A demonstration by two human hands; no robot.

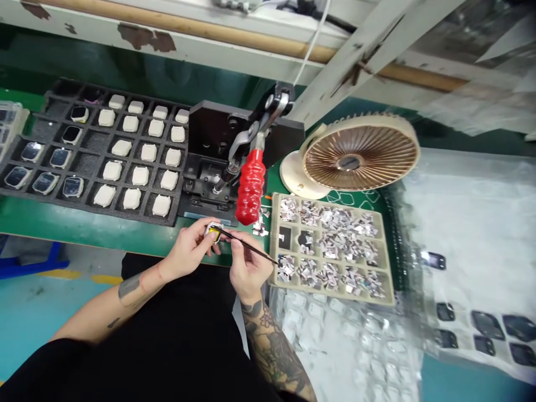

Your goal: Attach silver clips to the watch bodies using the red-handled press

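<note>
My left hand [188,248] is closed on a small watch case [215,231] with a yellow patch, near the front edge of the green bench. In my right hand [250,268] are dark tweezers [251,246], held like a pen, their tip over the case. Just beyond both hands stands a black clamp press [213,184] with a red handle [250,187]. A dark foam tray [94,151] at the left holds white watch cases and several dark-faced ones. To the right of my right hand, a beige compartment tray [274,234] holds many small silvery pieces.
Behind the beige tray stands a round fan [360,153]. Clear plastic trays [352,346] lie at the lower right, some with dark watch parts. A few silvery pieces [260,223] lie loose beside the press. A clear container [10,125] sits at the far left.
</note>
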